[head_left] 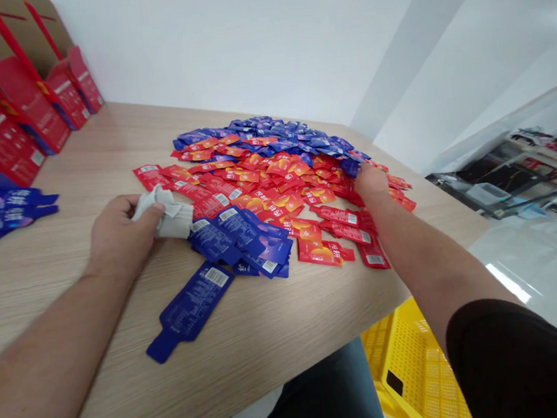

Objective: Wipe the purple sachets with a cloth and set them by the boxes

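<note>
**Red and blue sachets heaped, white cloth bunched**

Flat foil sachets (265, 177), with narrow tab ends and barcode panels, overlap in one broad pile, blue mostly on the far side and red nearer. A looser blue cluster (239, 243) sits at the front, and a single blue sachet (189, 311) lies apart. A crumpled white cloth (164, 214), bunched in the left hand (121, 237), is just beside them.

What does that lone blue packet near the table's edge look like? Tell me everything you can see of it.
The lone blue packet is a long, flat, dark blue sachet with a glossy, foil-like look. It narrows to a tab at its near end, which points down and left, and has a white barcode label at its far end, with small printed text between. It lies flat and uncrumpled on the wood-look table. Its far end is close to other blue packets; I cannot tell whether they touch.
</note>
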Motion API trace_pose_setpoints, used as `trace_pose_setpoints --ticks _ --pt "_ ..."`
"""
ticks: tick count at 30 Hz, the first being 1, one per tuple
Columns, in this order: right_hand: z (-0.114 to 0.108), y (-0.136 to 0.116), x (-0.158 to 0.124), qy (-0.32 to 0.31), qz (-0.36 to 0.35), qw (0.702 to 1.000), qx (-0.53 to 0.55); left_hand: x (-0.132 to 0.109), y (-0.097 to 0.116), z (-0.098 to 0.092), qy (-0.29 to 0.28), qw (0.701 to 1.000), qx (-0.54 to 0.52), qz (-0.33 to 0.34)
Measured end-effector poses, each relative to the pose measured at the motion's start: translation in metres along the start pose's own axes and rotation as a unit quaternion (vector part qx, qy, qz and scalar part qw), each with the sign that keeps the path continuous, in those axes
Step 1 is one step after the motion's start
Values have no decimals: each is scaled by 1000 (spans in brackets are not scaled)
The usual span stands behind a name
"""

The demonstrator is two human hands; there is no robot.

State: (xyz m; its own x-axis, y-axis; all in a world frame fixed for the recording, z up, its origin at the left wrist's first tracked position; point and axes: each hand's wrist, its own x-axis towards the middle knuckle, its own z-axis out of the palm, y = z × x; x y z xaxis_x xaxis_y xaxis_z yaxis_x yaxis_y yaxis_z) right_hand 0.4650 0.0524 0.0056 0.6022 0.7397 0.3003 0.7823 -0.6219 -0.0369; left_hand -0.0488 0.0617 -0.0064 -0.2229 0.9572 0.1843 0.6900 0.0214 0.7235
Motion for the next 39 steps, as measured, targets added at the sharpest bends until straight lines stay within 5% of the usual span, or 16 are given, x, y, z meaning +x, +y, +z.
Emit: trace_pose_setpoints --ticks 9,16,21,26,29,33,35,38,39 --pt "-75 -1 -58 102 -56 992 37 3 -10 7 3 997 -63 34" --pt "-81 -76 -107 89 -241 960 107 5 -13 10 6 997 -63 32" --pt "-51 -126 -140 -19 -355 928 114 5 -17 9 13 996 -78 46" --pt "-41 -124 -157 -134 -494 851 119 7 -18 9 21 993 -104 42" --pt "-53 -109 -154 -163 -516 824 169 5 -14 9 33 990 -132 48" --pt "-85 -108 -163 -171 -344 820 425 -6 -4 6 55 979 -167 101" --pt "-102 -120 -184 -237 -307 778 495 -12 0 4 61 974 -166 140" --pt "-120 -145 -228 -376 -420 684 464 -15 1 5 71 968 -157 181" --pt "-122 -153 -243 -374 -473 673 428 -15 0 6 74 966 -162 185"
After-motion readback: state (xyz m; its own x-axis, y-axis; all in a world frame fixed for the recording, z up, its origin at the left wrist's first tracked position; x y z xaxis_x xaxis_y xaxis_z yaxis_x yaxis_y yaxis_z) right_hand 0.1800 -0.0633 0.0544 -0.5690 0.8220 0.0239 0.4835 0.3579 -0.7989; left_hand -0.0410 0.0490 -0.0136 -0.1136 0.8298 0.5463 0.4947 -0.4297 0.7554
